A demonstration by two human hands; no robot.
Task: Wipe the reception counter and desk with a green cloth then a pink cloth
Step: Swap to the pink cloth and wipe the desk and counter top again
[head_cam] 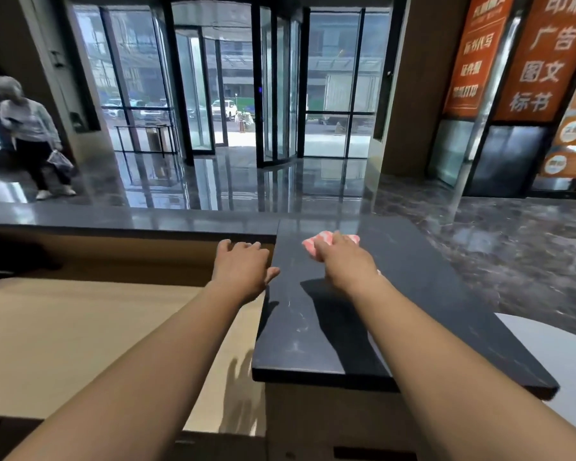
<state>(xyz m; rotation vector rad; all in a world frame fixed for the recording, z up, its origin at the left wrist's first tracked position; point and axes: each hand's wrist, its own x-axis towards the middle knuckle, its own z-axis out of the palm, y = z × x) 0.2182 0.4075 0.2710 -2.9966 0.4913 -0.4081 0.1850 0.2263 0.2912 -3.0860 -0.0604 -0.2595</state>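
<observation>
A pink cloth (pixel 320 242) lies on the dark stone reception counter (pixel 429 294), near its far end. My right hand (pixel 345 257) lies on top of the cloth and covers its near part, so the fingers are mostly hidden. My left hand (pixel 243 264) is stretched out with straight fingers over the counter's left edge, above the lower beige desk (pixel 64 327), and it holds nothing. No green cloth is in view.
The counter's dark top runs leftward (pixel 113 221) as a long ledge. A white rounded surface (pixel 552 354) sits at the right below the counter. Beyond lie a glossy lobby floor, a revolving glass door (pixel 233 84) and a person (pixel 30 134) standing far left.
</observation>
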